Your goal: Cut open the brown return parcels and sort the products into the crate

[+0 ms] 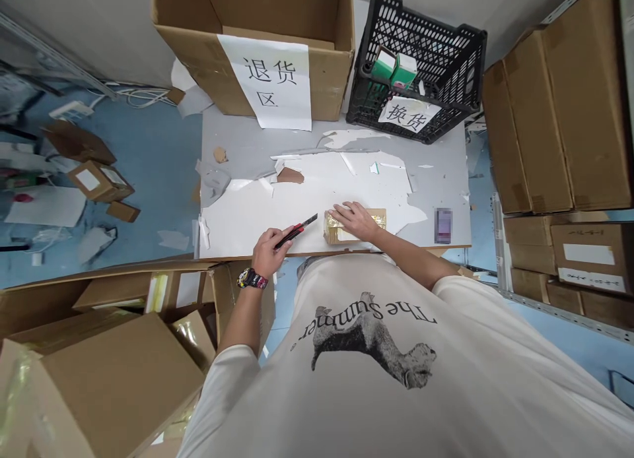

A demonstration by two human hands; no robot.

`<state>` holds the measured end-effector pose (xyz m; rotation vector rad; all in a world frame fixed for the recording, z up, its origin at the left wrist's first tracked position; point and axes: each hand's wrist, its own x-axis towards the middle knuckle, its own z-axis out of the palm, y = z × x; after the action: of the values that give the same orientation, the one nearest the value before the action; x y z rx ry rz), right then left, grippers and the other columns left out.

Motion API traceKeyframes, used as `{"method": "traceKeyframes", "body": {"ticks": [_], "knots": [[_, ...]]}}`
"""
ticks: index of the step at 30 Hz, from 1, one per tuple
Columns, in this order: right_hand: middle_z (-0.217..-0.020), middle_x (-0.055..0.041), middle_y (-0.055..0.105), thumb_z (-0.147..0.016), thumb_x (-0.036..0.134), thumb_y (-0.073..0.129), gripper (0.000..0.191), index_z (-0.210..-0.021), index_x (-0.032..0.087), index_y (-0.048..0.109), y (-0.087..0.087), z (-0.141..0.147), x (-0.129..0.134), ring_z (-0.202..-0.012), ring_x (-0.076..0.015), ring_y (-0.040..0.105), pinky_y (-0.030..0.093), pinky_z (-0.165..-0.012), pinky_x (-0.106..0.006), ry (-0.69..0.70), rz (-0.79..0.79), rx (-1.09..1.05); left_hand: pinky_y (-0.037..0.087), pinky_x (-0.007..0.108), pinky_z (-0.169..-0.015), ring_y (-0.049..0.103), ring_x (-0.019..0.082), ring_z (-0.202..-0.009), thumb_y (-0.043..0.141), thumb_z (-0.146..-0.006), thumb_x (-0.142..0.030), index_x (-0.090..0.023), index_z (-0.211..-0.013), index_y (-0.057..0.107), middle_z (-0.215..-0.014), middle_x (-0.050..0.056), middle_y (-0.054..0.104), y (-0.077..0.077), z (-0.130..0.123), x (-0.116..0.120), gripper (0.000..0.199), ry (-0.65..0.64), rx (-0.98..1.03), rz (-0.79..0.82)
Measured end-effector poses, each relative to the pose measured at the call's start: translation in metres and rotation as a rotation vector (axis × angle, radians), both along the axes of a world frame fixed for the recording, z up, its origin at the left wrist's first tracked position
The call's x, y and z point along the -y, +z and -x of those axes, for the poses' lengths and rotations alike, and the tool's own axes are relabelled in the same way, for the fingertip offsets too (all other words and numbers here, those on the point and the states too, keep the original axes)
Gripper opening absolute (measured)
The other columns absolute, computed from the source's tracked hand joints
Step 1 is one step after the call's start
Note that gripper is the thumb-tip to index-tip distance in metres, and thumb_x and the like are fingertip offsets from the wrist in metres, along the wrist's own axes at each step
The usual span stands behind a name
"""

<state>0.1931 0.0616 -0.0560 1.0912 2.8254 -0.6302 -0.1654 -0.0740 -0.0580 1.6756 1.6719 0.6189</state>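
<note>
A small cardboard box (381, 218) wrapped in shiny yellowish tape lies at the table's front edge. My right hand (357, 221) rests on top of it, fingers spread over its left part. To the left of the box, my left hand (269, 252), with a patterned watch on the wrist, is closed around a red and black utility knife (296, 231). The knife's dark blade points up and right towards the box without touching it. A phone-like object (443, 226), blurred out, lies on the table to the right.
Behind stand a large open carton (208, 68) with a paper sign and a black crate (359, 105) holding green-white boxes. Paper scraps lie on the table (238, 230). Cartons (119, 379) fill the lower left; more boxes (589, 101) are stacked right.
</note>
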Motion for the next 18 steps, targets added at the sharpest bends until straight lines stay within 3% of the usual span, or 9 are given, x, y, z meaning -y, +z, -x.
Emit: {"method": "traceKeyframes", "body": {"ticks": [8,13,18], "knots": [[-0.174,-0.0151,0.064,-0.118,0.027,0.04,0.061,-0.177,0.02,0.058,-0.004,0.002,-0.006,-0.15,-0.037,0.06,0.049,-0.131,-0.061,0.029,0.018,-0.01,0.055,0.047,-0.104,0.066,0.032,-0.113,0.056,-0.116,-0.053,-0.035,-0.159,0.078,-0.123,0.012,0.073,-0.001,-0.006,-0.007,0.051,-0.256,-0.055,-0.029],[-0.176,-0.0142,0.063,-0.117,0.027,0.041,0.062,-0.177,0.021,0.058,-0.008,0.002,-0.002,-0.152,-0.0365,0.061,0.049,-0.132,-0.062,0.009,0.011,-0.011,0.054,0.047,-0.097,0.064,0.034,-0.11,0.057,-0.116,-0.05,-0.037,-0.158,0.079,-0.123,0.015,0.072,-0.007,-0.019,-0.013,0.05,-0.238,-0.162,-0.028],[-0.177,-0.0133,0.063,-0.118,0.025,0.04,0.062,-0.177,0.021,0.059,-0.008,-0.001,0.001,-0.155,-0.036,0.061,0.049,-0.132,-0.062,0.0,0.0,-0.025,0.052,0.043,-0.084,0.063,0.035,-0.109,0.056,-0.115,-0.046,-0.039,-0.163,0.074,-0.126,0.016,0.071,-0.009,-0.041,0.0,0.052,-0.196,-0.233,0.006]]}}
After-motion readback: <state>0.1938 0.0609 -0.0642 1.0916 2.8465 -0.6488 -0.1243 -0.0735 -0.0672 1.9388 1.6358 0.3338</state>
